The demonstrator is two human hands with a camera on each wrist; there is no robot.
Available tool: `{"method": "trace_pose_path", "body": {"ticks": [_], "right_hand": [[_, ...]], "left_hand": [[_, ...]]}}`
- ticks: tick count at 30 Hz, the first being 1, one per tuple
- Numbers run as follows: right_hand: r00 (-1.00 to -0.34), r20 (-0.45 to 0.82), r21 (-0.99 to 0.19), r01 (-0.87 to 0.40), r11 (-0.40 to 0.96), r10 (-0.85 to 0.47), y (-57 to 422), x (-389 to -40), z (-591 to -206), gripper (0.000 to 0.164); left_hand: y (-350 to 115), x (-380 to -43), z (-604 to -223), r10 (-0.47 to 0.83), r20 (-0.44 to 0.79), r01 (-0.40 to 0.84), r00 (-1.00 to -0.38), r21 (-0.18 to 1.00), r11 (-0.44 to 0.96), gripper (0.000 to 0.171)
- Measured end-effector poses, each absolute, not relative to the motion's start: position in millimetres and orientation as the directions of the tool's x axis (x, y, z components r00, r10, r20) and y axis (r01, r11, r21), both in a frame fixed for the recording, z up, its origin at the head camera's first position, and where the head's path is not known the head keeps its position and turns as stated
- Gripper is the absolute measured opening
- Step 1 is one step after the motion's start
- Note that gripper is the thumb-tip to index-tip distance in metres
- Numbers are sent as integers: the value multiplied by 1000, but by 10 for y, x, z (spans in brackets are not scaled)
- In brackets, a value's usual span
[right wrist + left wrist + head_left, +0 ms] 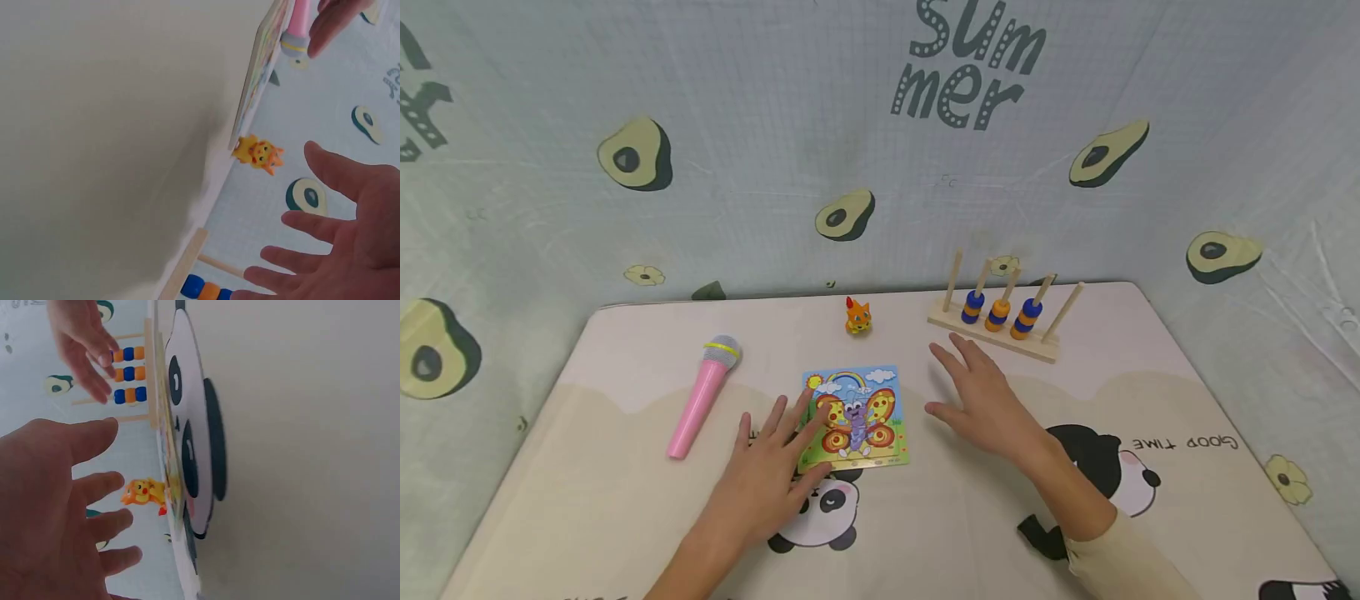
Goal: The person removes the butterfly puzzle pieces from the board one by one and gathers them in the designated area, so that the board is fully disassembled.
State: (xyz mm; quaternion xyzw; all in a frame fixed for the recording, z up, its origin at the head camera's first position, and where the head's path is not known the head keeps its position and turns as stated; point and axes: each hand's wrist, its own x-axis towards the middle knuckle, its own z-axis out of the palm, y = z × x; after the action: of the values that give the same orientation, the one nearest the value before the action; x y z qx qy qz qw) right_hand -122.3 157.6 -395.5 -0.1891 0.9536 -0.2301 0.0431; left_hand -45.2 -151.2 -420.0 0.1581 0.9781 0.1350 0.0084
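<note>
A square butterfly puzzle (857, 417) lies flat near the middle of the table. My left hand (763, 479) hovers over its left edge with spread fingers and holds nothing; whether a fingertip touches the board I cannot tell. To the right of the puzzle is my right hand (985, 404), its fingers apart and nothing in them. Just beyond that hand stands a wooden peg rack (992, 332) with blue and orange beads on its three middle pegs. Behind the puzzle sits a small orange animal toy (858, 317), seen also in the right wrist view as a toy figure (258, 154).
On the left lies a pink toy microphone (703, 396) with a grey head. The table is covered by a cloth (610, 500) printed with pandas. A pale curtain (737, 208) with avocado prints rises behind the table's far edge.
</note>
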Motion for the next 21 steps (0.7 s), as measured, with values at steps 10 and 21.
{"method": "trace_pose_path", "body": {"ticks": [10, 21], "right_hand": [[-861, -103, -565, -362, 741, -499, 1327, -1380, -3941, 71], [-812, -123, -544, -425, 723, -571, 1018, -1585, -3983, 61]], "left_hand": [[-1536, -465, -4271, 402, -69, 356, -913, 350, 866, 61], [-1571, -487, -4283, 457, -113, 387, -882, 376, 842, 65]]}}
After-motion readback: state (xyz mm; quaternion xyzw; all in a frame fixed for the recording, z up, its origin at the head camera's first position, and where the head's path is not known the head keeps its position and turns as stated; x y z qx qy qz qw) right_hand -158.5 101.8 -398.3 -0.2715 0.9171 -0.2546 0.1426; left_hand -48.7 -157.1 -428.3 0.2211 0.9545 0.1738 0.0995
